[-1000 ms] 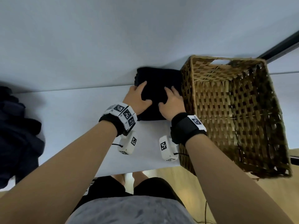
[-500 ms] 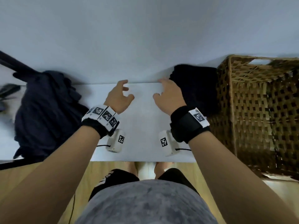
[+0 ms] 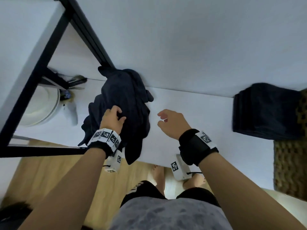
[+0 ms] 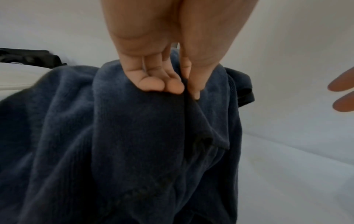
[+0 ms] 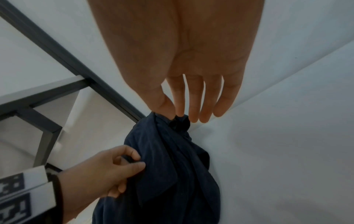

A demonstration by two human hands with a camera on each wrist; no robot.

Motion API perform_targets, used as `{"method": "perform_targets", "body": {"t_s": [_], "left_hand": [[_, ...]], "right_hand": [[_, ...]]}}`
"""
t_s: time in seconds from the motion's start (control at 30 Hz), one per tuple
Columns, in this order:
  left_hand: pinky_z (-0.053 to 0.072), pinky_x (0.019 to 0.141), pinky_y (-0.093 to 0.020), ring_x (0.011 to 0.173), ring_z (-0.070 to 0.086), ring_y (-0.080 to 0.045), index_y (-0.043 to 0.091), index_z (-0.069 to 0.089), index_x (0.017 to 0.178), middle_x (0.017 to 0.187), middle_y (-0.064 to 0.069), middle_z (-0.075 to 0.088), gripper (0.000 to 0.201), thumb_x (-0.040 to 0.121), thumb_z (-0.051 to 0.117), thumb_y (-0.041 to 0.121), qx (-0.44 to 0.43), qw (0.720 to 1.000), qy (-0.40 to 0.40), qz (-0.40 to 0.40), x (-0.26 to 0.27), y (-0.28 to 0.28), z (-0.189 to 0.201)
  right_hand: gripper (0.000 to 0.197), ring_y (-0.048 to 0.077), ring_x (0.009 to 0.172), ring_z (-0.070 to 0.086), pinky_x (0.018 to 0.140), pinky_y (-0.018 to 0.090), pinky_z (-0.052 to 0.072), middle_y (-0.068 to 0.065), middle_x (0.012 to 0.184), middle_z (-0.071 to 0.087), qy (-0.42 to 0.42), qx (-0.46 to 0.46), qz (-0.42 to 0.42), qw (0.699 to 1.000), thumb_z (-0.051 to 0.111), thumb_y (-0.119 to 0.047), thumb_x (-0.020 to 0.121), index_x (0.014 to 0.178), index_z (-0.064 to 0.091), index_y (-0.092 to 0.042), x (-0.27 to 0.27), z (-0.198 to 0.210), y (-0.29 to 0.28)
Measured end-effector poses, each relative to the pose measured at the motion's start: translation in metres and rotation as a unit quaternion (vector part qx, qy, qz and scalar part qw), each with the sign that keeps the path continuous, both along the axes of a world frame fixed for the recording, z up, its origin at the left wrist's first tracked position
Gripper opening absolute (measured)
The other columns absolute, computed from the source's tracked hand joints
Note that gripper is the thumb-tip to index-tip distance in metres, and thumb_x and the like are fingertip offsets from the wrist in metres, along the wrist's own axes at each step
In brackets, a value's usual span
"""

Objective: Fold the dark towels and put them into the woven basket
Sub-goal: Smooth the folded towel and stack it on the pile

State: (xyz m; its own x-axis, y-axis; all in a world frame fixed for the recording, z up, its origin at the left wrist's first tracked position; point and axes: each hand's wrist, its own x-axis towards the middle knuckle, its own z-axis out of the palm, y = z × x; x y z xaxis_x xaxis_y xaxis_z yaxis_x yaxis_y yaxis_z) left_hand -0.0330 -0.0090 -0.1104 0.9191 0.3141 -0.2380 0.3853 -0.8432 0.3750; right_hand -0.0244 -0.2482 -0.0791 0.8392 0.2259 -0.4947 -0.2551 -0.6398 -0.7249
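A crumpled dark blue towel (image 3: 127, 100) lies in a heap on the white table (image 3: 191, 135), one corner hanging over the front edge. My left hand (image 3: 118, 116) pinches a fold near its top, thumb against fingers (image 4: 153, 83) on the cloth (image 4: 134, 144). My right hand (image 3: 162, 117) hovers just right of the heap with fingers loosely spread, holding nothing; its fingers (image 5: 193, 106) point towards the towel (image 5: 172, 159). A folded dark towel (image 3: 264, 112) lies at the far right against the woven basket (image 3: 292, 163).
A black metal frame (image 3: 33, 77) stands at the left with stacked white plates (image 3: 41, 107) and a pale utensil (image 3: 73, 112) beside it. A white wall runs behind the table. A wooden floor lies below the front edge.
My view swung left from the folded towel by the basket. Both hands moved left across the table, and my left hand took hold of the crumpled towel.
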Motion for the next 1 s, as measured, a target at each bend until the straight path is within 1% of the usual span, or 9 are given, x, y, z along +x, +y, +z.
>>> {"method": "perform_targets", "body": {"t_s": [0.13, 0.3, 0.43, 0.53, 0.6, 0.67, 0.7, 0.8, 1.0], "left_hand": [[0.044, 0.078, -0.034, 0.091, 0.057, -0.028, 0.005, 0.060, 0.097, 0.099, -0.014, 0.060, 0.011, 0.091, 0.060, 0.014, -0.014, 1.000, -0.012, -0.021, 0.007, -0.003, 0.005], [0.040, 0.062, -0.009, 0.060, 0.060, -0.002, 0.018, 0.055, 0.082, 0.079, -0.001, 0.065, 0.011, 0.092, 0.060, 0.020, -0.193, 0.977, -0.090, 0.020, 0.017, -0.013, 0.053], [0.054, 0.083, -0.042, 0.063, 0.066, -0.014, 0.020, 0.055, 0.081, 0.065, 0.009, 0.063, 0.015, 0.094, 0.057, 0.015, -0.380, 0.910, -0.164, 0.029, 0.027, -0.026, 0.121], [0.054, 0.076, -0.040, 0.060, 0.063, -0.013, 0.021, 0.057, 0.080, 0.066, 0.012, 0.063, 0.011, 0.089, 0.061, 0.017, -0.395, 0.895, -0.201, -0.058, 0.028, -0.047, 0.173], [0.053, 0.067, -0.024, 0.060, 0.063, -0.008, 0.022, 0.059, 0.082, 0.065, 0.016, 0.064, 0.003, 0.083, 0.061, 0.022, -0.394, 0.886, -0.217, -0.108, 0.024, -0.066, 0.205], [0.052, 0.065, -0.018, 0.062, 0.063, -0.004, 0.022, 0.060, 0.084, 0.067, 0.016, 0.065, 0.004, 0.084, 0.062, 0.018, -0.417, 0.867, -0.241, -0.129, 0.020, -0.084, 0.231], [0.053, 0.066, -0.018, 0.063, 0.063, -0.004, 0.022, 0.060, 0.084, 0.068, 0.016, 0.064, 0.006, 0.085, 0.062, 0.016, -0.429, 0.857, -0.253, -0.134, 0.016, -0.092, 0.242], [0.056, 0.072, -0.023, 0.069, 0.063, -0.007, 0.022, 0.063, 0.090, 0.071, 0.010, 0.058, 0.015, 0.088, 0.056, 0.008, -0.472, 0.822, -0.279, -0.156, 0.004, -0.117, 0.270], [0.056, 0.091, -0.035, 0.104, 0.067, -0.011, 0.023, 0.065, 0.120, 0.114, -0.001, 0.068, 0.039, 0.094, 0.049, 0.000, -0.491, 0.813, -0.238, -0.204, -0.028, -0.163, 0.288]], "right_hand": [[0.028, 0.012, 0.105, 0.057, 0.086, 0.015, 0.036, -0.004, 0.117, 0.063, -0.006, -0.017, 0.000, 1.000, 0.056, -0.020, 0.092, 0.119, 0.062, -0.019, -0.005, 0.002, 0.015], [0.022, 0.010, 0.102, 0.061, 0.091, 0.015, 0.040, -0.007, 0.107, 0.069, -0.075, 0.006, -0.040, 0.996, 0.058, -0.016, 0.090, 0.110, 0.068, -0.017, 0.004, 0.030, 0.023], [0.029, -0.001, 0.101, 0.062, 0.086, 0.006, 0.041, -0.011, 0.107, 0.070, -0.128, 0.069, -0.054, 0.988, 0.067, -0.018, 0.084, 0.113, 0.067, -0.022, 0.013, 0.066, 0.020], [0.047, -0.011, 0.098, 0.058, 0.075, -0.002, 0.039, -0.015, 0.109, 0.066, -0.155, 0.113, -0.008, 0.981, 0.075, -0.020, 0.078, 0.122, 0.058, -0.028, 0.015, 0.095, 0.015], [0.052, -0.007, 0.094, 0.059, 0.074, 0.003, 0.044, -0.015, 0.107, 0.066, -0.182, 0.129, 0.001, 0.975, 0.078, -0.025, 0.078, 0.124, 0.054, -0.033, 0.011, 0.114, 0.008], [0.038, -0.003, 0.085, 0.061, 0.070, 0.009, 0.047, -0.016, 0.098, 0.067, -0.223, 0.147, -0.025, 0.963, 0.075, -0.023, 0.081, 0.113, 0.059, -0.035, 0.004, 0.131, -0.001], [0.026, -0.003, 0.077, 0.059, 0.065, 0.009, 0.044, -0.020, 0.087, 0.065, -0.249, 0.163, -0.047, 0.954, 0.072, -0.019, 0.084, 0.099, 0.061, -0.037, 0.000, 0.139, -0.008], [0.033, 0.000, 0.058, 0.048, 0.055, 0.009, 0.036, -0.021, 0.059, 0.054, -0.323, 0.185, -0.108, 0.922, 0.067, -0.014, 0.087, 0.067, 0.054, -0.036, -0.013, 0.164, -0.034], [0.017, 0.011, 0.067, 0.057, 0.060, 0.033, 0.056, -0.006, 0.066, 0.058, -0.341, 0.273, -0.187, 0.880, 0.068, -0.025, 0.086, 0.069, 0.065, -0.026, -0.053, 0.222, -0.085]]}}
